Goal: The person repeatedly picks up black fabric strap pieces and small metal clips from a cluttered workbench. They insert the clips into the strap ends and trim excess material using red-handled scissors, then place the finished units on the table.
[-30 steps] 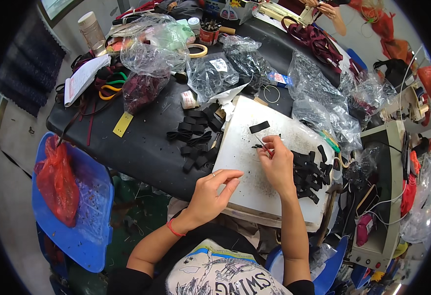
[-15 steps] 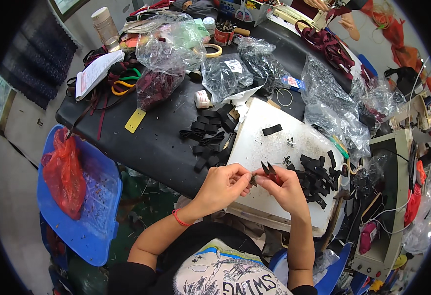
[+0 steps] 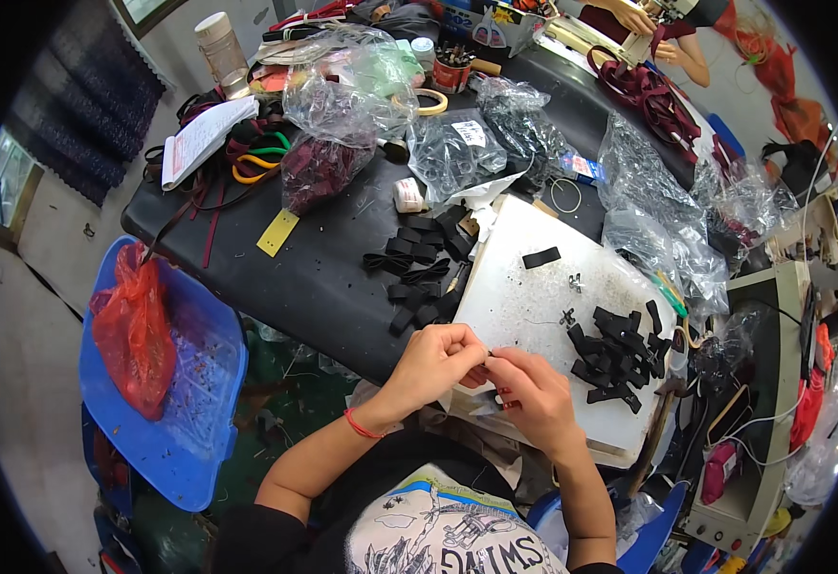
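Note:
My left hand and my right hand meet over the near edge of the white board, fingertips pinched together. A tiny dark piece shows between them, too small to name. Red-handled snips sit tucked in my right hand, mostly covered by its fingers. On the board, a heap of short black strap pieces lies right of my hands. A single black strap piece and two small metal clips lie farther up the board.
Folded black straps lie left of the board on the black table. Clear plastic bags crowd the back. A blue tub with a red bag stands left. Another person's hands work at the far right.
The snips' blades, which pointed up from my right hand, have turned down out of sight into the palm. My right fingers have closed in against my left fingertips. The view has shifted slightly.

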`<action>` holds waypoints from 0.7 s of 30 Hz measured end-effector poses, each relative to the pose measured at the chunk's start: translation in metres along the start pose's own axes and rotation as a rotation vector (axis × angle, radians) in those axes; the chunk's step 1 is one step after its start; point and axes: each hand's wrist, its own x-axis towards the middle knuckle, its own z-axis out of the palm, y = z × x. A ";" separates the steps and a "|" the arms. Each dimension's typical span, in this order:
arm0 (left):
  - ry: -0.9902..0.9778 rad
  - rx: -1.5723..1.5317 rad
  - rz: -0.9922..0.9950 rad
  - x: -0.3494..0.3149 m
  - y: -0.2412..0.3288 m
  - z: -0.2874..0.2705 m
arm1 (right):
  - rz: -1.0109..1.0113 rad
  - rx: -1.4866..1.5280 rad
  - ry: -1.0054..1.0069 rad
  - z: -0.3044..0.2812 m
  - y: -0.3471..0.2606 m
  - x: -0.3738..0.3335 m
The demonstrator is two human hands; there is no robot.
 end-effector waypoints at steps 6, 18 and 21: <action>0.038 0.373 0.213 0.001 0.003 -0.018 | 0.183 0.057 0.077 0.011 0.011 -0.011; 0.420 0.179 0.273 0.015 0.008 -0.081 | 0.415 0.069 0.082 0.010 0.018 -0.018; 0.206 0.050 0.205 0.003 0.015 -0.055 | 0.450 0.148 0.074 0.006 0.017 -0.020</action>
